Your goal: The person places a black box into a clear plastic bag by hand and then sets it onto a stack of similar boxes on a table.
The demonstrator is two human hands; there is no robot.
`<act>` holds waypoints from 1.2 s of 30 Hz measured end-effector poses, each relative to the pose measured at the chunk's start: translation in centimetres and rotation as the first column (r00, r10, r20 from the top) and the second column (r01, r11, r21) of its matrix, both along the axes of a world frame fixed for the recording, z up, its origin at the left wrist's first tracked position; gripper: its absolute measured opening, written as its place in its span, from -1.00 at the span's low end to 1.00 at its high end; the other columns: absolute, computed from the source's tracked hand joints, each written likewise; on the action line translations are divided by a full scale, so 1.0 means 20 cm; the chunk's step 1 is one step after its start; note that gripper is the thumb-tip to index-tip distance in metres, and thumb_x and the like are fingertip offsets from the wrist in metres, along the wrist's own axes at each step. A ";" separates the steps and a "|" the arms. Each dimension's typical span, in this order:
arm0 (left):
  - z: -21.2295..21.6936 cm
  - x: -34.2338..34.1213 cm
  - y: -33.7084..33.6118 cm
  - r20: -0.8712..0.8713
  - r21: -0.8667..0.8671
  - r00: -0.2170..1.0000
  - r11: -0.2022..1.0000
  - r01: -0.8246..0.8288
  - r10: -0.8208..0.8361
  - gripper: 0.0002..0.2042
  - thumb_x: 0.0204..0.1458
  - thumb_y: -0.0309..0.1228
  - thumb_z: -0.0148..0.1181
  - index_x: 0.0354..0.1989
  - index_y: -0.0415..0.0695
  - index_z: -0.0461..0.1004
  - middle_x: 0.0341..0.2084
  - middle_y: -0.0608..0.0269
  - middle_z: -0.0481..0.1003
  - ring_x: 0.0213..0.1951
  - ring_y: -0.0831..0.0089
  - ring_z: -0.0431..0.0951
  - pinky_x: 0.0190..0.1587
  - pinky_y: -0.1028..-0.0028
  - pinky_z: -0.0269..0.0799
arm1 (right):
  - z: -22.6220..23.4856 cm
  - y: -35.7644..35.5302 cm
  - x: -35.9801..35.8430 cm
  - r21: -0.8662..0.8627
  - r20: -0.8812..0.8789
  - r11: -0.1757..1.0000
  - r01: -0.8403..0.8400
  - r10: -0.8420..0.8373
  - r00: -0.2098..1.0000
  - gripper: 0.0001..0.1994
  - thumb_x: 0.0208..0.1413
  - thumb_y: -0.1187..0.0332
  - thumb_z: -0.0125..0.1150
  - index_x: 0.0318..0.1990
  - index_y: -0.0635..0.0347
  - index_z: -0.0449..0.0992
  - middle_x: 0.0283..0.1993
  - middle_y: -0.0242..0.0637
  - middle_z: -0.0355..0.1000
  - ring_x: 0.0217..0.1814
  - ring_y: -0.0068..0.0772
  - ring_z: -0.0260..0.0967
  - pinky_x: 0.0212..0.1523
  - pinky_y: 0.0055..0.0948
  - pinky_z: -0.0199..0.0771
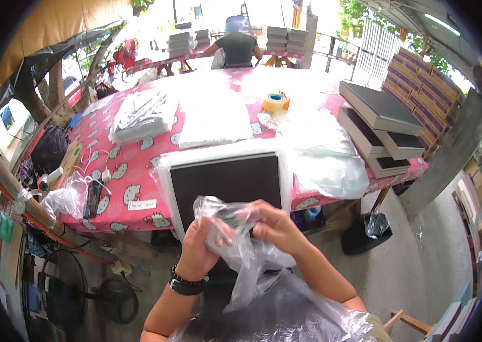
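Note:
Both hands pinch a crumpled clear plastic bag (241,251) at chest height in front of the table edge. My left hand (198,242), with a black wristband, grips its left side. My right hand (272,225) grips the top right, fingers curled into the film. The bag hangs down toward more clear plastic over my lap (286,319). Just behind the hands a flat black box on white wrapping (224,179) lies on the table's near edge.
The table has a pink patterned cloth (132,171). On it lie stacks of folded clear bags (141,117), a tape roll (275,102), stacked black boxes (381,122) at right, a phone with cables (91,196) at left. A person sits far behind (238,45). A black bin (366,231) stands below right.

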State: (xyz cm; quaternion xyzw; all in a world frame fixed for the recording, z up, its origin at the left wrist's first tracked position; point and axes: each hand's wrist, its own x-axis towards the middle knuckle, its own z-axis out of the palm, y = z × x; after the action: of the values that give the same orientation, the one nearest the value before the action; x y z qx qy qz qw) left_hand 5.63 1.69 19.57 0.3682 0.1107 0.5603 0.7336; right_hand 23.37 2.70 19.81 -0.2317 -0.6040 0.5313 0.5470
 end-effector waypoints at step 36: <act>-0.12 -0.46 -0.24 0.256 -0.296 0.905 0.919 -0.260 0.338 -0.71 0.07 -0.22 -0.16 -0.23 -0.17 0.37 -0.62 0.32 0.41 -0.70 0.61 0.33 -0.68 0.63 0.27 | 0.03 -0.20 0.10 -0.151 0.245 0.184 -0.971 0.959 0.143 -0.87 -0.11 0.41 0.22 -0.43 0.28 0.47 -0.47 -0.29 0.41 -0.44 -0.43 0.34 -0.41 -0.49 0.27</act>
State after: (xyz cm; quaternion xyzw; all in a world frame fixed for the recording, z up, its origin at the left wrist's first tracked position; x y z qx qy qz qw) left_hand -3.66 -3.05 17.19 0.1593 0.1236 0.6976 0.6875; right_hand 25.28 -1.40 20.39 0.1459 -0.6947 0.7043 -0.0079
